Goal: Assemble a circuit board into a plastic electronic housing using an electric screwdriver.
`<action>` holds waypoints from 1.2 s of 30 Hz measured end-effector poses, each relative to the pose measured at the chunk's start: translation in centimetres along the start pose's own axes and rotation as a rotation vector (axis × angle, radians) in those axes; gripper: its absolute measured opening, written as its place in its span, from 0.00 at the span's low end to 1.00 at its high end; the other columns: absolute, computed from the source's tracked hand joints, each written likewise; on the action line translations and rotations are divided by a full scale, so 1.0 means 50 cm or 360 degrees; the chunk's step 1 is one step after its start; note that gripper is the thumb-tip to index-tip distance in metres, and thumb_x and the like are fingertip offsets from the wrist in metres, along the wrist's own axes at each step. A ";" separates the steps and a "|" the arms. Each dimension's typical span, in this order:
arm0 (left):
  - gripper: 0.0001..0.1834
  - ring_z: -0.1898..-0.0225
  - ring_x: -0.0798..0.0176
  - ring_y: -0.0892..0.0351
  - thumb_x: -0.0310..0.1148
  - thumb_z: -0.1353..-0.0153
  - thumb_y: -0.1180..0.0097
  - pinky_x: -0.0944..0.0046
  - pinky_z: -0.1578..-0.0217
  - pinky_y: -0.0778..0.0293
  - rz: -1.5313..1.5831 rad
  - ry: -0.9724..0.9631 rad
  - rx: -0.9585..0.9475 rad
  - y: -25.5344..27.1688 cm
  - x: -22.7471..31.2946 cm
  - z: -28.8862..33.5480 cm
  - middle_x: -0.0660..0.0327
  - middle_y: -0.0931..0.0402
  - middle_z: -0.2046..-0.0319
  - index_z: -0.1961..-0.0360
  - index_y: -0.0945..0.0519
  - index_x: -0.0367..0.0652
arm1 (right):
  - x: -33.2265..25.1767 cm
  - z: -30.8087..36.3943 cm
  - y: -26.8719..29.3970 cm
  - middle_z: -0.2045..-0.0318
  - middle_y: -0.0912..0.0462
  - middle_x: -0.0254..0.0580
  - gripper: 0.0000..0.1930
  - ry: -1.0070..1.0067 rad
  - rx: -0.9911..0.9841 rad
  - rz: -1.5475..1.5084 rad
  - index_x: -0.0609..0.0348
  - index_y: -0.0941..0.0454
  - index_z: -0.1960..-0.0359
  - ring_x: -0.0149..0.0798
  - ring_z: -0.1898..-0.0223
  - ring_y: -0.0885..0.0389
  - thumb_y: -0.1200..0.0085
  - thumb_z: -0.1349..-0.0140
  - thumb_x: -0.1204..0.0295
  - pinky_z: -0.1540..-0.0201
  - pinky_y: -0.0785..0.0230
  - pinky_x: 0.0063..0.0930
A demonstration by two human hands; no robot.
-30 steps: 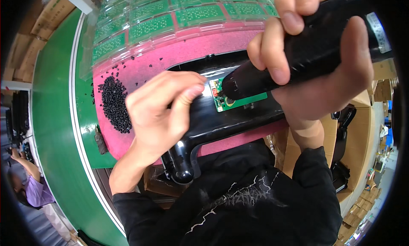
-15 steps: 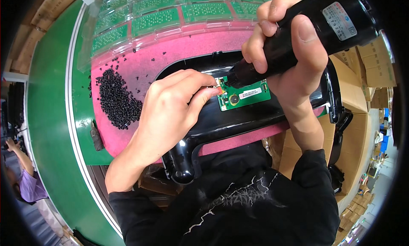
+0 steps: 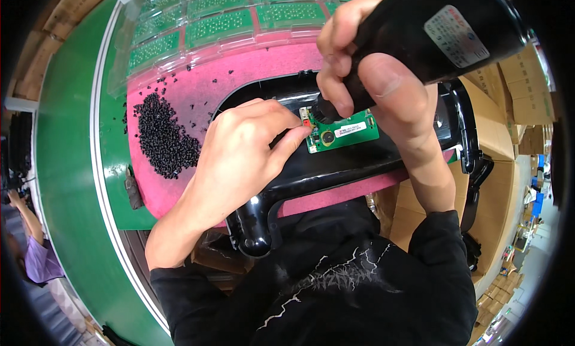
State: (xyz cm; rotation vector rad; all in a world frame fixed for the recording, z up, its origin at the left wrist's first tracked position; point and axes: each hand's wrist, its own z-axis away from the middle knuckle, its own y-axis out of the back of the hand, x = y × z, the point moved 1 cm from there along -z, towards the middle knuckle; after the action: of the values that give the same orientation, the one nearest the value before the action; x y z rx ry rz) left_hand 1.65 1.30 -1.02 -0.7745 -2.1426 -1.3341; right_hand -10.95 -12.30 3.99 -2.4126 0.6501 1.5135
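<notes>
My right hand (image 3: pixel 383 88) is wrapped round a black electric screwdriver (image 3: pixel 419 40), tilted with its nose down on the upper left part of a green circuit board (image 3: pixel 353 143). The driver's tip is hidden. The board lies inside a glossy black plastic housing (image 3: pixel 287 175) and carries a white label, a round dark component and a small red part. My left hand (image 3: pixel 248 145) is closed in a pinch, its fingertips at the board's left edge beside the red part. Whatever is between those fingertips cannot be made out.
A heap of small black screws (image 3: pixel 162 136) lies on the pink mat (image 3: pixel 263 61), left of the housing. Clear plastic trays (image 3: pixel 239 22) of green boards stand at the back. Cardboard boxes (image 3: pixel 497 196) are at the right. A person in a purple top (image 3: pixel 42 259) is at far left.
My right hand and the screwdriver have shifted left and slightly down over the board. My left hand stays pinched at the board's left edge.
</notes>
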 end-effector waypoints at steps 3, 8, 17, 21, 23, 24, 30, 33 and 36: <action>0.07 0.68 0.48 0.18 0.27 0.44 0.34 0.54 0.66 0.23 0.0041 0.0044 -0.0034 0.001 -0.003 0.002 0.53 0.19 0.71 0.69 0.17 0.34 | -0.001 -0.005 -0.012 0.77 0.21 0.30 0.08 -0.0017 0.0205 -0.0303 0.64 0.19 0.68 0.22 0.77 0.25 0.34 0.44 0.74 0.75 0.34 0.19; 0.08 0.66 0.45 0.19 0.29 0.43 0.36 0.52 0.65 0.23 0.0036 0.0109 -0.0122 0.002 0.002 -0.002 0.53 0.20 0.70 0.68 0.18 0.34 | -0.004 0.012 0.004 0.70 0.29 0.40 0.21 -0.0106 0.0026 -0.0073 0.62 0.30 0.55 0.29 0.80 0.32 0.42 0.38 0.58 0.75 0.37 0.24; 0.08 0.70 0.51 0.20 0.28 0.45 0.34 0.56 0.69 0.23 -0.0073 -0.0332 -0.0128 -0.003 0.007 -0.010 0.55 0.22 0.73 0.70 0.20 0.37 | -0.076 0.059 0.063 0.67 0.30 0.31 0.23 0.0350 0.0047 -0.0764 0.55 0.33 0.57 0.24 0.82 0.30 0.47 0.37 0.49 0.69 0.34 0.27; 0.09 0.70 0.54 0.21 0.25 0.48 0.33 0.58 0.72 0.24 0.0018 -0.0560 -0.0085 -0.004 0.010 -0.012 0.59 0.24 0.73 0.69 0.23 0.38 | -0.049 0.060 0.073 0.65 0.30 0.32 0.22 0.0584 -0.0048 -0.1114 0.55 0.33 0.56 0.25 0.80 0.27 0.44 0.39 0.51 0.67 0.32 0.29; 0.10 0.70 0.55 0.21 0.24 0.49 0.34 0.59 0.73 0.24 0.0038 -0.0618 -0.0100 -0.005 0.008 -0.013 0.59 0.24 0.72 0.69 0.24 0.38 | -0.053 0.062 0.068 0.65 0.29 0.31 0.24 0.0611 -0.0061 -0.1009 0.54 0.33 0.55 0.25 0.80 0.26 0.42 0.40 0.50 0.69 0.31 0.28; 0.10 0.70 0.56 0.22 0.23 0.49 0.34 0.59 0.73 0.25 0.0018 -0.0620 -0.0125 -0.006 0.006 -0.013 0.59 0.25 0.72 0.68 0.24 0.38 | -0.056 0.064 0.066 0.65 0.29 0.31 0.24 0.0623 -0.0069 -0.0957 0.54 0.33 0.55 0.25 0.80 0.25 0.41 0.41 0.50 0.69 0.31 0.27; 0.10 0.69 0.57 0.22 0.23 0.51 0.34 0.59 0.72 0.25 -0.0092 -0.0538 -0.0168 -0.008 0.014 -0.017 0.60 0.25 0.73 0.68 0.23 0.38 | -0.071 0.080 0.052 0.66 0.28 0.30 0.26 0.0625 -0.0006 -0.0727 0.52 0.32 0.55 0.25 0.80 0.23 0.38 0.44 0.48 0.71 0.28 0.27; 0.10 0.70 0.57 0.22 0.23 0.52 0.34 0.59 0.71 0.24 -0.0118 -0.0565 -0.0113 -0.007 0.014 -0.020 0.60 0.25 0.73 0.69 0.22 0.38 | -0.069 0.083 0.050 0.67 0.28 0.30 0.26 0.0562 0.0001 -0.0702 0.51 0.32 0.55 0.26 0.80 0.23 0.37 0.44 0.48 0.71 0.28 0.27; 0.09 0.70 0.57 0.22 0.24 0.51 0.33 0.59 0.70 0.24 -0.0143 -0.0579 -0.0093 -0.006 0.000 -0.007 0.60 0.24 0.73 0.69 0.22 0.38 | -0.063 0.076 0.041 0.67 0.28 0.31 0.27 0.0330 -0.0083 -0.0586 0.52 0.32 0.55 0.26 0.80 0.23 0.38 0.43 0.46 0.71 0.27 0.27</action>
State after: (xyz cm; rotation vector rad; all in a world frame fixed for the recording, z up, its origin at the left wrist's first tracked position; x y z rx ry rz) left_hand 1.46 0.88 -1.06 -1.0211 -2.4516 -1.3927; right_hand -16.13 -11.74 5.21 -2.5707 0.1836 1.1567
